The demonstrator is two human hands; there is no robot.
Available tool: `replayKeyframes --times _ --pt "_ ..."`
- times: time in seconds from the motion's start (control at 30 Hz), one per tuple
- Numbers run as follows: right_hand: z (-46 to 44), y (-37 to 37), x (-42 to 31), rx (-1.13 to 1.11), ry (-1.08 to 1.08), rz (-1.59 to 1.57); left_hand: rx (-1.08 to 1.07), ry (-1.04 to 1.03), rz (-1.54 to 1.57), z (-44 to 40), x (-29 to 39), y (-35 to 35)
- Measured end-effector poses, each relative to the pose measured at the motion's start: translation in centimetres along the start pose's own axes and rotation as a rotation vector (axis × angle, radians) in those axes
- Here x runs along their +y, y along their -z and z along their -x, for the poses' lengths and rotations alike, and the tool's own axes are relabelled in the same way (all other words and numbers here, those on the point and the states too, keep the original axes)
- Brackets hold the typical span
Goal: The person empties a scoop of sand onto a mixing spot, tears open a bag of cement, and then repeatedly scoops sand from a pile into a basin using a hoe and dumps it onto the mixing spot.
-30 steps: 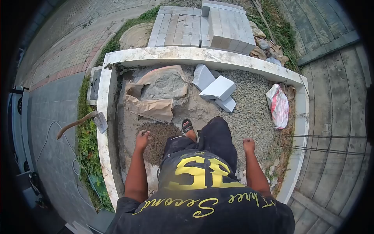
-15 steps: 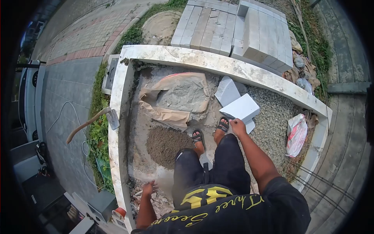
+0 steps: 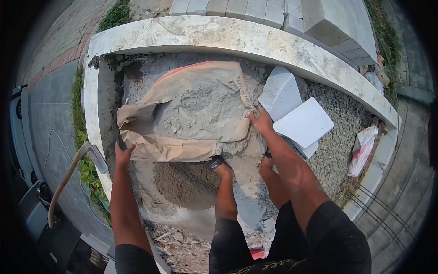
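Note:
A torn-open paper cement bag [image 3: 175, 150] lies in front of me with grey cement powder [image 3: 196, 109] exposed in its middle. My left hand [image 3: 124, 154] has hold of the bag's near left corner, thumb on top and fingers partly hidden. At the right end of the bag, my right hand [image 3: 261, 121] grips the paper edge. Just below the bag is a heap of brown sand [image 3: 182, 185]. White lightweight blocks [image 3: 305, 124] lean together to the right of my right hand.
A low white wall [image 3: 219, 36] surrounds the pit. A hoe [image 3: 68, 178] rests over its left side. Gravel [image 3: 340, 114] and a crumpled plastic sack [image 3: 363, 150] lie to the right. Stacked grey blocks [image 3: 337, 32] stand beyond the wall, and thin rods [image 3: 378, 208] stick out at lower right.
I have bent down toward the bag. Both hands have moved forward onto it, the left from beside my leg and the right from near my knee. The bag appears closer.

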State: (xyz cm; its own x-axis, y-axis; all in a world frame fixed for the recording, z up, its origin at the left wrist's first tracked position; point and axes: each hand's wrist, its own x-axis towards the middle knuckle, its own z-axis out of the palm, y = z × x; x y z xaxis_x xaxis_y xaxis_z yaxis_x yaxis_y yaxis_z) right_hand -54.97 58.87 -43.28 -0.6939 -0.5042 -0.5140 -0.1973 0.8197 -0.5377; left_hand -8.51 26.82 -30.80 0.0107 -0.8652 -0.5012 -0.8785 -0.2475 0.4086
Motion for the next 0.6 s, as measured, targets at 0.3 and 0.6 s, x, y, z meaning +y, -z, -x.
replayKeyframes --times 0.3,0.6 --pt "-3.9 -0.9 -5.7 -0.078 -0.068 0.337 -0.067 -0.07 -0.082 -5.8 -0.5 -3.3" --pt "-4.8 0.7 -4.9 -0.171 0.076 0.3 0.133 -0.302 -0.217 1.0 5.2 -0.7"
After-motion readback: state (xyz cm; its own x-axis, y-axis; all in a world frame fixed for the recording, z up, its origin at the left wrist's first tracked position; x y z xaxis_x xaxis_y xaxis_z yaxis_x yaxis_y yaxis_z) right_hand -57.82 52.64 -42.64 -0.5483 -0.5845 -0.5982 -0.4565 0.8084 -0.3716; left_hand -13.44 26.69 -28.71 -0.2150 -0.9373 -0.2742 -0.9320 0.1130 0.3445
